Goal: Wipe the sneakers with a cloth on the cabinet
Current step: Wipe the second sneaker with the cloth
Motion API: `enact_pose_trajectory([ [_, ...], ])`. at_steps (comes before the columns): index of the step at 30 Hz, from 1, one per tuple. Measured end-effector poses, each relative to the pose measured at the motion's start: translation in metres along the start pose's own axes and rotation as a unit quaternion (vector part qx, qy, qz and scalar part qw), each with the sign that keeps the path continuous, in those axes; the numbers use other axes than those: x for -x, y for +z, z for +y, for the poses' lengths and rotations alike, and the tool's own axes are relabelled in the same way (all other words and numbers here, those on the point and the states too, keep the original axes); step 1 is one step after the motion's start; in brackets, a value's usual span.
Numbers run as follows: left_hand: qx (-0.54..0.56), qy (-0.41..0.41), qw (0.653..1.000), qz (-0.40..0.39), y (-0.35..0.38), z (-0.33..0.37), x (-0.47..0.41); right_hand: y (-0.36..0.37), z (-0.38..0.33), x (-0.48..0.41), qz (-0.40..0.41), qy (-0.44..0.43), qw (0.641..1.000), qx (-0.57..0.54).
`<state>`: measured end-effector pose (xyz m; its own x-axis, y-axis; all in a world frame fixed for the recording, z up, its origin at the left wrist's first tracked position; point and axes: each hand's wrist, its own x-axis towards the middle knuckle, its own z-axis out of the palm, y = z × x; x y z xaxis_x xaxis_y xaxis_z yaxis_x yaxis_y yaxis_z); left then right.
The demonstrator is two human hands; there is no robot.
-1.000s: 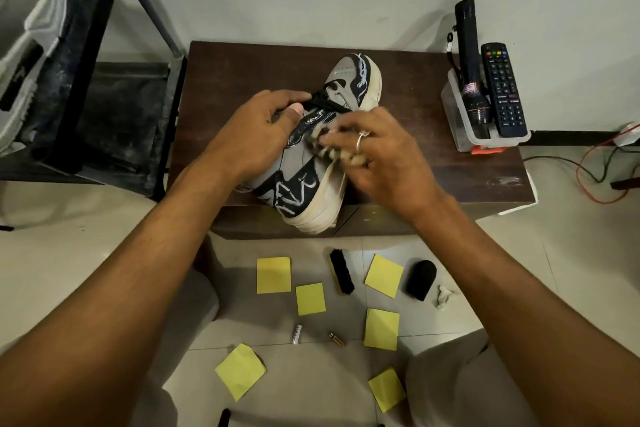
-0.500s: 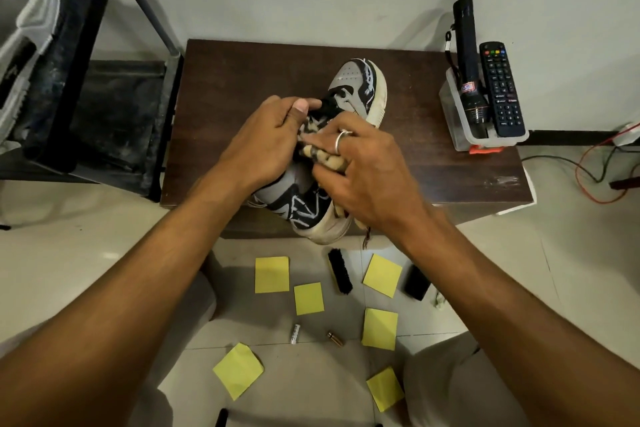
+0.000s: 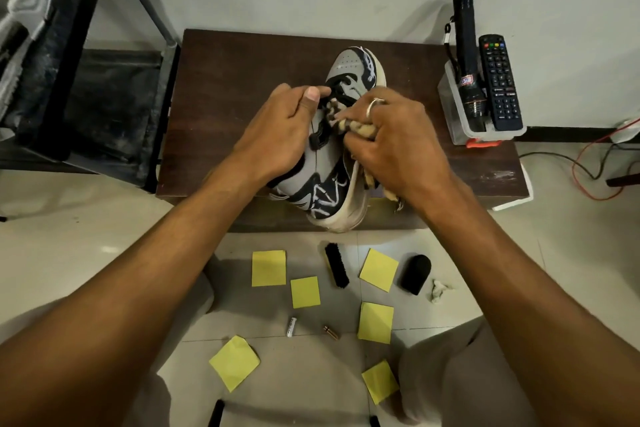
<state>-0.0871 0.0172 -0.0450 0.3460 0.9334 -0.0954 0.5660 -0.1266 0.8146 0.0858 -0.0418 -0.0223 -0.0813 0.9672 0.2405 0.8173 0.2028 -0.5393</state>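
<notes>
A grey, black and white sneaker (image 3: 349,73) lies on the dark brown cabinet top (image 3: 235,80), its toe toward the wall and its heel over the front edge. My left hand (image 3: 280,135) grips the sneaker around its collar and laces, thumb on top. My right hand (image 3: 391,146) holds a bunched tan patterned cloth (image 3: 349,121) and presses it against the sneaker's right side near the laces. Part of the cloth hangs below my right palm.
A clear tray (image 3: 457,114) with a black torch (image 3: 465,55) and a remote (image 3: 500,80) stands at the cabinet's right end. On the floor lie several yellow sticky notes (image 3: 268,267), a black brush (image 3: 336,263), a black cap (image 3: 415,272) and two batteries. A dark rack (image 3: 86,80) stands at left.
The sneaker has turned more upright and straighter toward the wall. My right hand with the cloth has slid along the sneaker's right side; my left hand keeps its grip.
</notes>
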Motion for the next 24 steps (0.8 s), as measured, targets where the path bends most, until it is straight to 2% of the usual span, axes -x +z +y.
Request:
enact_pose_trajectory([
  [4, -0.005, -0.01, 1.0, 0.01, -0.003, -0.004, -0.001, 0.004, -0.016, 0.015, -0.068, -0.068, 0.995, -0.034],
  [7, -0.005, 0.002, 1.0, 0.002, 0.002, 0.001, 0.002, 0.0, -0.002, 0.007, 0.004, -0.003, 1.0, -0.006],
  [8, -0.006, 0.004, 1.0, 0.004, 0.004, 0.002, 0.002, -0.001, -0.001, 0.006, 0.004, 0.003, 1.0, 0.001],
  [12, -0.013, -0.009, 1.0, 0.019, 0.0, -0.001, 0.002, -0.001, -0.018, 0.015, -0.097, -0.053, 0.993, -0.041],
  [17, -0.019, 0.015, 1.0, 0.003, 0.005, 0.005, 0.001, 0.002, 0.01, 0.002, 0.028, 0.032, 0.999, 0.022],
  [19, -0.028, 0.023, 0.999, 0.002, 0.006, 0.005, 0.0, 0.003, 0.007, 0.002, 0.019, 0.013, 1.0, 0.015],
  [22, -0.033, 0.03, 0.999, 0.001, 0.005, 0.001, 0.002, -0.001, 0.002, 0.006, -0.04, -0.048, 0.998, -0.026],
  [24, -0.04, 0.04, 0.998, -0.004, 0.006, 0.003, 0.002, -0.003, 0.012, 0.0, -0.026, -0.028, 0.999, -0.017],
])
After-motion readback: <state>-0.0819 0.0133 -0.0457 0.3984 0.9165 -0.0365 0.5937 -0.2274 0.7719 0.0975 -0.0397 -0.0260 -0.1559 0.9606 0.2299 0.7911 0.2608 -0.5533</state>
